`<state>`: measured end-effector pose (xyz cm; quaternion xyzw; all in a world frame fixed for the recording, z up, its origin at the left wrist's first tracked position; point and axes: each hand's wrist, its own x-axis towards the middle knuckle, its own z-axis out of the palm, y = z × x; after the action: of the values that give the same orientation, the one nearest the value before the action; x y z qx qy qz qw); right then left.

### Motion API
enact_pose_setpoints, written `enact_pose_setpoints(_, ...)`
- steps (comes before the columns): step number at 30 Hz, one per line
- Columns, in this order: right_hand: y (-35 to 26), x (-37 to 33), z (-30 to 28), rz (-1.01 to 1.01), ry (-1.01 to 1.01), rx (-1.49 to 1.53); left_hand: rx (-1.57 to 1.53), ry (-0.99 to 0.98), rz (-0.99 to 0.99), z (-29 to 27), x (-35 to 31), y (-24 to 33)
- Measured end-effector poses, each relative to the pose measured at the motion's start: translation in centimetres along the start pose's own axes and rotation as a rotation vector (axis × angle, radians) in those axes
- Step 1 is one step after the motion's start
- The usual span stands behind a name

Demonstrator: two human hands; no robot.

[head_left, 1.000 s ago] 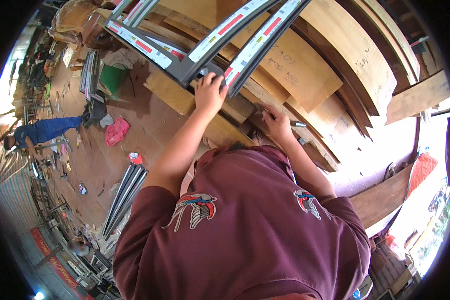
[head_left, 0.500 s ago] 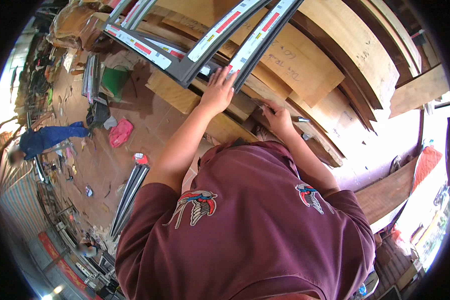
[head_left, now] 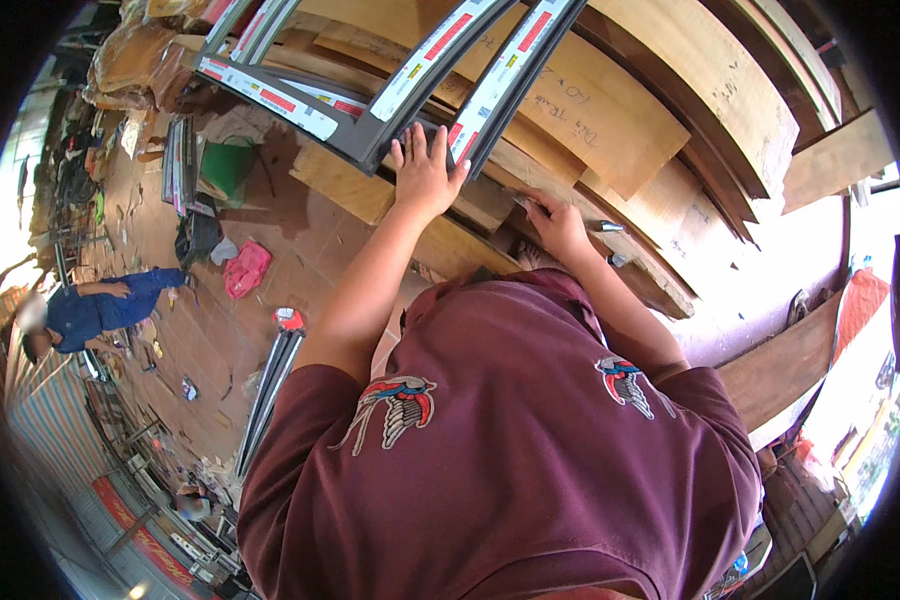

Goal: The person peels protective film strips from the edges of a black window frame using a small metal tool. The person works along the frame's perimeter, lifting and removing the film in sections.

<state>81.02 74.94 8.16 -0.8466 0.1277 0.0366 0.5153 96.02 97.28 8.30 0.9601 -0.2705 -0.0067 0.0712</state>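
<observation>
Dark grey metal frames (head_left: 352, 143) with white and red protective film lie at the top of the view, on stacked boards. My left hand (head_left: 428, 178) rests at the frame corner, fingers spread and stretched out, beside a long film-covered bar (head_left: 485, 110) of the frame. It grips nothing. To its right, my right hand (head_left: 558, 225) is closed in a pinch, low over the boards. A small thin metallic piece shows at its fingertips, too small to name.
Wooden boards (head_left: 595, 120) with handwriting are stacked ahead and right. On the tiled floor lie a pink bag (head_left: 246, 270), a green piece (head_left: 227, 168) and more profiles (head_left: 270, 385). A person in blue (head_left: 105, 305) is at the far left, another person (head_left: 194, 502) lower left.
My left hand has shifted slightly left along the frame, and its fingers have spread wider. My right hand stays pinched in nearly the same place. The person in blue has changed posture.
</observation>
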Motion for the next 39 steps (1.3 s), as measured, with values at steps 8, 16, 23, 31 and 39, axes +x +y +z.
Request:
enact_pose_setpoints(8, -1.0, 0.3, 0.1, 0.002, -0.058, 0.015, -0.328, 0.006, 0.214, -0.5, 1.7, -3.7)
enact_pose_setpoints(16, -1.6, 0.1, 0.4, 0.023, -0.077, 0.036, -0.313, 0.115, 0.101, 0.2, 0.1, -2.0)
enact_pose_setpoints(23, 0.6, -0.2, 1.0, -0.010, -0.041, 0.041, -0.290, 0.079, 0.101, 1.1, 0.3, -0.6)
enact_pose_setpoints(31, -0.2, 0.0, 0.6, 0.042, -0.054, 0.070, -0.541, 0.122, -0.122, 3.0, 0.9, 0.9)
enact_pose_setpoints(39, 1.3, 0.0, 0.6, 0.036, -0.047, 0.075, -0.675, 0.068, -0.126, 2.1, 0.9, 0.6)
